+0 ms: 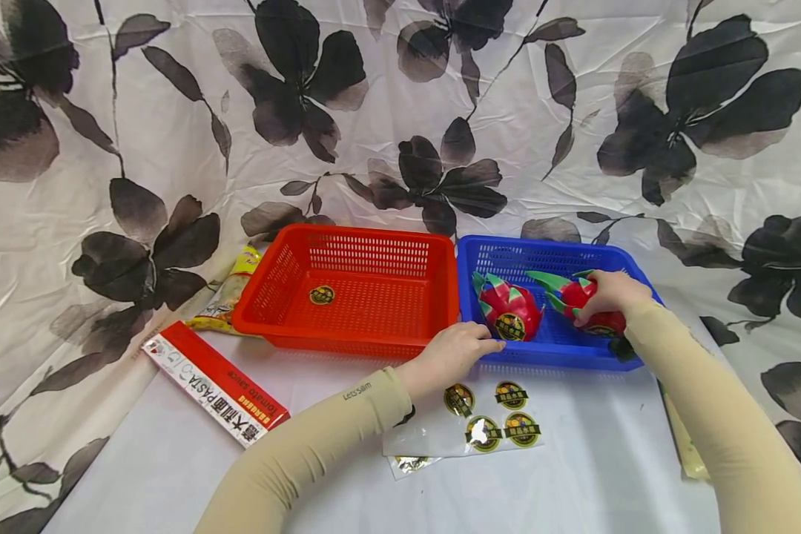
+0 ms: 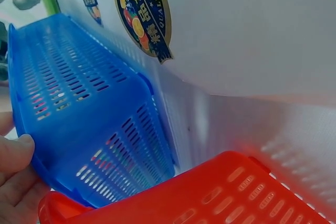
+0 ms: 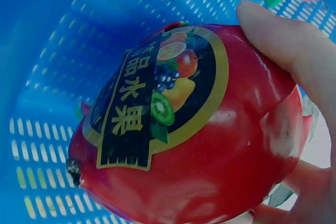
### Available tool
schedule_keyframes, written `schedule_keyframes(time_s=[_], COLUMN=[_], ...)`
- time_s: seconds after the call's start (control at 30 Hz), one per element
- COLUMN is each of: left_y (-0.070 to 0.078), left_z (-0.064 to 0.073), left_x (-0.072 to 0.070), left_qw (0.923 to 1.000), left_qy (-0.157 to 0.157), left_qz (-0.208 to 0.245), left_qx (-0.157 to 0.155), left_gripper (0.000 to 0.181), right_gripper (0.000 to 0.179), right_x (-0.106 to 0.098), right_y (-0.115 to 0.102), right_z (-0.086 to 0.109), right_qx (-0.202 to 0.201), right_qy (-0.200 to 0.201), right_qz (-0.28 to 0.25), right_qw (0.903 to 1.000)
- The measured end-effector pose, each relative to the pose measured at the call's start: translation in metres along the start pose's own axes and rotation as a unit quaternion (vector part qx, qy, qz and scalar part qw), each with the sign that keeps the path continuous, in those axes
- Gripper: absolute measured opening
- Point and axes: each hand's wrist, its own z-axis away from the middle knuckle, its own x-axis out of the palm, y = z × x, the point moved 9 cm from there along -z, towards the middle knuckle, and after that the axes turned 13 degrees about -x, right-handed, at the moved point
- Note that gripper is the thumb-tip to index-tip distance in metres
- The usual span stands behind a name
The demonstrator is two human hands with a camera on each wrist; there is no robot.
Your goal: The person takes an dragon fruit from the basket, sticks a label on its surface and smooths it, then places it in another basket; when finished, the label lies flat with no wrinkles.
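My right hand (image 1: 610, 293) reaches into the blue basket (image 1: 554, 357) and grips a red dragon fruit (image 3: 210, 145) with green-tipped scales. A round black-and-gold fruit sticker (image 3: 173, 82) is on its skin. Beside it in the same basket lies another dragon fruit (image 1: 510, 308), also bearing a sticker. At the basket's near left corner, my left hand (image 1: 450, 356) holds the rim, its thumb (image 2: 18, 148) against the blue plastic in the left wrist view. Left of that hand stands a red basket (image 1: 354, 341) with a single round sticker (image 1: 321, 295) on its floor.
A sheet of round stickers (image 1: 463, 437) lies on the white table (image 1: 574, 489) in front of the baskets. To the left are a pasta box (image 1: 216, 382) and a yellow-and-clear packet (image 1: 230, 293). A pale yellow item (image 1: 687, 445) lies partly behind my right forearm.
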Motion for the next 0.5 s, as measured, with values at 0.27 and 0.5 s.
schedule_keyframes(time_s=[0.27,0.5], left_y=[-0.0006,0.001], left_z=[-0.0001,0.0006], left_x=[0.0002,0.0008], left_qw=[0.9999,1.0], left_qy=[-0.009,-0.003], left_qz=[-0.007,-0.007], left_qx=[-0.002,-0.001], left_gripper=[0.043,0.042], right_gripper=[0.099,0.1], right_x=[-0.0006,0.0041], right_y=[0.0047,0.0066], right_z=[-0.0026,-0.0059], right_qx=[0.006,0.008], right_qy=[-0.01,-0.033], right_qz=[-0.005,-0.01], right_qw=[0.9999,0.9994])
